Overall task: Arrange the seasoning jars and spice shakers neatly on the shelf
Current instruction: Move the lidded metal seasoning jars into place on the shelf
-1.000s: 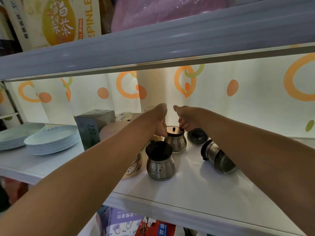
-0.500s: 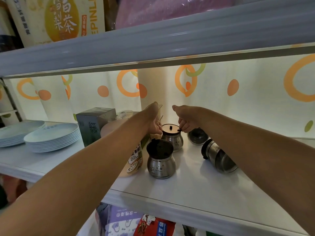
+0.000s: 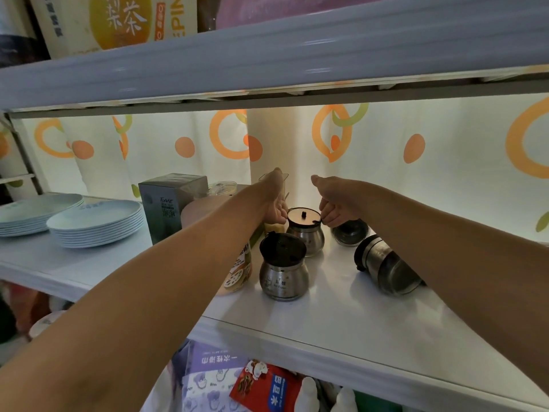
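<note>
Several steel-and-glass seasoning jars stand on the white shelf (image 3: 341,316). At the back jar (image 3: 306,236), which has a knobbed lid, my left hand (image 3: 276,205) curls its fingers against the lid's left rim. My right hand (image 3: 334,208) pinches a small dark tab at the lid's right rim. A black-lidded jar (image 3: 282,273) stands upright in front of it. Another jar (image 3: 384,264) lies on its side to the right. One more jar (image 3: 350,233) sits partly hidden under my right hand.
A labelled bottle (image 3: 239,270) stands under my left forearm, with a grey box (image 3: 170,203) and a clear container behind. Two stacks of pale plates (image 3: 95,224) fill the shelf's left. The upper shelf (image 3: 267,63) hangs low overhead. Packets lie on the shelf below.
Both hands stay at the back jar's lid, the left drawn slightly left off it. The view has shifted a little.
</note>
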`<state>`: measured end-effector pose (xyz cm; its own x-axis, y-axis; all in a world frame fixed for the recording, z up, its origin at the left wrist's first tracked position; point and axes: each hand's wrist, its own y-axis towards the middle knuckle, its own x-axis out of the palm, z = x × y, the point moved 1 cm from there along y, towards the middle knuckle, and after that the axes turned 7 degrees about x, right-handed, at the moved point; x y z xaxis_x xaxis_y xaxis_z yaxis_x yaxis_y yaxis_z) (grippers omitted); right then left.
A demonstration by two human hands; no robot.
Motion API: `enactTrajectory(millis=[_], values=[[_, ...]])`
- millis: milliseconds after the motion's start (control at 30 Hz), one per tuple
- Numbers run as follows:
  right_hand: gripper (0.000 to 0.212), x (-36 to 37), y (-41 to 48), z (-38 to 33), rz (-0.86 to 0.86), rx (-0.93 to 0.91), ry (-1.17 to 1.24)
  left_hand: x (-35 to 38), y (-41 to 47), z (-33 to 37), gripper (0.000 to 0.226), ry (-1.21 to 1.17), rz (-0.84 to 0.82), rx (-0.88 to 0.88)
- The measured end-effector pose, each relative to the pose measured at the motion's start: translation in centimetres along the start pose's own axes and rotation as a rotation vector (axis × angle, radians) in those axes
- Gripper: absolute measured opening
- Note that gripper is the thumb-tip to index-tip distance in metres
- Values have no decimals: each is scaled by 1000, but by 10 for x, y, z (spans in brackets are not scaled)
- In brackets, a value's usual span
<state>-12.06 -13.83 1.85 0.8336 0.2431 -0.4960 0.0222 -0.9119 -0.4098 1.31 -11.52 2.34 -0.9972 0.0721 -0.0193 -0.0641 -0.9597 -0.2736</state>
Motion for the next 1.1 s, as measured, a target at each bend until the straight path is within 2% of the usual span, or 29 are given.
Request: enactTrajectory(millis=[367, 433, 533, 667, 767, 867, 1000, 1100], values=[[80, -1, -1, 4, -6, -25, 45, 2, 0, 3, 80, -7, 31, -18], [76, -7, -6, 3, 9, -51, 50, 6, -2, 3, 75, 26, 90, 56], [70, -35, -13, 0, 63, -87, 93, 18, -3, 12, 64, 168, 187, 285], [72, -84, -18, 6, 133, -41, 174, 45, 11, 33, 70, 139, 147, 269], [72, -104, -13, 16, 139, 5, 236, 65, 20, 40, 71, 157, 20, 227], [71, -109, -2, 25, 117, 43, 265, 83, 26, 34, 52, 336, -42, 259], [64, -106, 19, 38, 56, 91, 237, 96, 47, 31, 20, 755, 71, 352], [61, -105, 36, 46, 15, 140, 171, 102, 57, 29, 27, 814, 77, 336]])
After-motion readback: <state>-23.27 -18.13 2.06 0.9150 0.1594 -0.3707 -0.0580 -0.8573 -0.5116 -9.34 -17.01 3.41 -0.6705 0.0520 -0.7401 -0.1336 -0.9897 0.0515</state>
